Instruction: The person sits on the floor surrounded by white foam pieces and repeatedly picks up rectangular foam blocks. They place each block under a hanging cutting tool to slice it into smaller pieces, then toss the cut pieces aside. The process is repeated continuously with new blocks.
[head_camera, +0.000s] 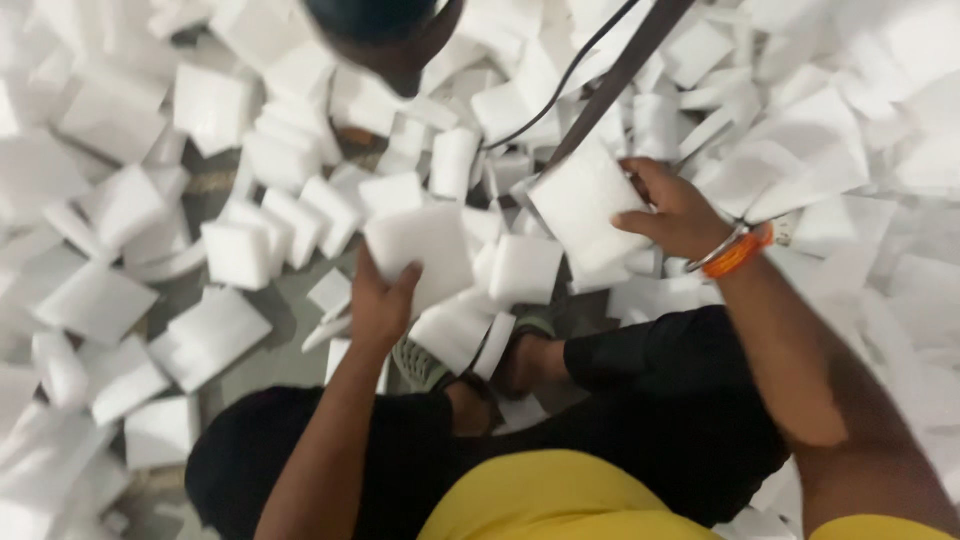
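Amid scattered foam — left hand (378, 305) gripping one white block (420, 250), right hand (675, 212) another block (585, 205).

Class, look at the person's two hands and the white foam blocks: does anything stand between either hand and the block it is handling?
Nothing visible does. The left hand already grips one white foam block, and the right hand grips another foam block. A dark strap only crosses above the right block.

Two hands (378, 305), dozens white foam blocks (235, 252).

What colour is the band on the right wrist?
Orange, beside a thin silvery bangle; the wrist band on the right hand shows best in the head view.
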